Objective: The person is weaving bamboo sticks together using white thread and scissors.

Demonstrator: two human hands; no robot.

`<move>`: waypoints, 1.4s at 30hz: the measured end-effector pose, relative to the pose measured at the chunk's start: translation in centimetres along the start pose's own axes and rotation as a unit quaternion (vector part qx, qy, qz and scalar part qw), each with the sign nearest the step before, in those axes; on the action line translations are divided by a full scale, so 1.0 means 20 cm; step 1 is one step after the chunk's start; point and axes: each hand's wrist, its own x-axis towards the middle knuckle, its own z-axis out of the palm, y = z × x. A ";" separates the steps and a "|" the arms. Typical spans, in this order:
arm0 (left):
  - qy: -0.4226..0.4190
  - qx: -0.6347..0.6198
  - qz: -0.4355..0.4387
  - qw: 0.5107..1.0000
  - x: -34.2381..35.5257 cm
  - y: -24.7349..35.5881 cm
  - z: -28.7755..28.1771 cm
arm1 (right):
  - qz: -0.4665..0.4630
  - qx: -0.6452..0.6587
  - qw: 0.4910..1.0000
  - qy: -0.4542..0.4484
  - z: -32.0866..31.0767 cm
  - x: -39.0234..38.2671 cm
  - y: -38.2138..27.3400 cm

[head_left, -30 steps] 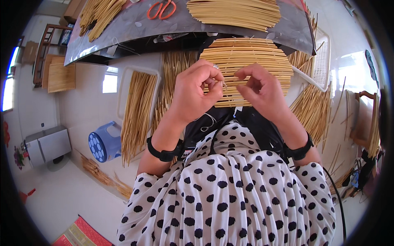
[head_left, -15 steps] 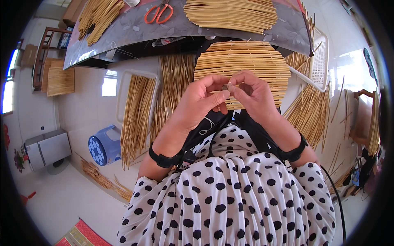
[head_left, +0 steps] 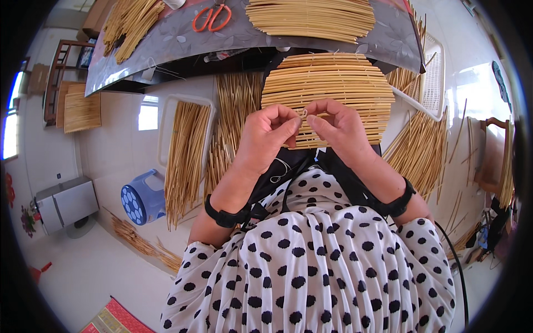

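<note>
An oval mat of pale bamboo sticks (head_left: 327, 77) lies on my lap, with short pale ties across its slats. Over its near middle a thin white cord (head_left: 305, 113) forms a small loop between my fingertips. My left hand (head_left: 269, 136) is closed in a pinch on this cord, left of the loop. My right hand (head_left: 341, 133), just to the right, has thumb and index finger bent together on the cord. The fingertips of both hands are close to each other; the exact grip on each cord end is too small to make out.
A grey patterned table (head_left: 194, 44) ahead holds orange-handled scissors (head_left: 221, 19), a second mat (head_left: 311, 19) and stick bundles (head_left: 125, 33). Around me are a tray of sticks (head_left: 186, 158), loose sticks (head_left: 416, 155), a white basket (head_left: 433, 77), a blue stool (head_left: 143, 197) and a wooden chair (head_left: 488, 155).
My hands moved down and together between the first frame and the middle one. Since then the fingertips have parted slightly, and the small cord loop shows between them.
</note>
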 end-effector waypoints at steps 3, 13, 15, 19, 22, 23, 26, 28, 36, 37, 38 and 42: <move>-0.002 0.062 0.019 0.998 0.00 0.00 0.01 | 0.004 -0.009 1.000 -0.007 -0.01 0.01 0.02; 0.044 0.112 0.021 0.992 0.00 0.00 -0.03 | -0.004 -0.105 0.994 0.022 -0.03 0.01 0.02; 0.058 0.156 0.000 0.986 0.01 0.00 -0.06 | -0.023 -0.158 0.987 0.037 -0.06 0.01 0.01; 0.063 0.218 -0.021 0.974 0.02 0.01 -0.04 | -0.085 -0.217 0.969 0.077 -0.11 0.02 0.06; 0.076 0.277 0.006 0.958 0.05 -0.01 -0.03 | -0.104 -0.245 0.961 0.081 -0.12 0.01 0.06; 0.081 0.335 0.008 0.939 0.06 -0.01 -0.03 | -0.112 -0.256 0.957 0.080 -0.12 0.01 0.06; 0.093 0.438 0.038 0.893 0.08 -0.01 -0.02 | -0.117 -0.249 0.958 0.084 -0.14 0.01 0.07; 0.099 0.482 0.065 0.868 0.09 -0.01 -0.01 | -0.119 -0.258 0.955 0.085 -0.14 0.02 0.06; 0.112 0.541 0.080 0.830 0.10 0.01 0.03 | -0.175 -0.280 0.938 0.108 -0.14 0.04 0.07; 0.112 0.541 0.080 0.829 0.10 0.01 0.03 | -0.178 -0.280 0.938 0.103 -0.14 0.05 0.07; 0.107 0.551 0.075 0.824 0.11 0.01 0.03 | -0.181 -0.280 0.938 0.097 -0.15 0.05 0.07; 0.100 0.568 0.066 0.814 0.10 0.02 0.03 | -0.202 -0.304 0.927 0.085 -0.15 0.08 0.04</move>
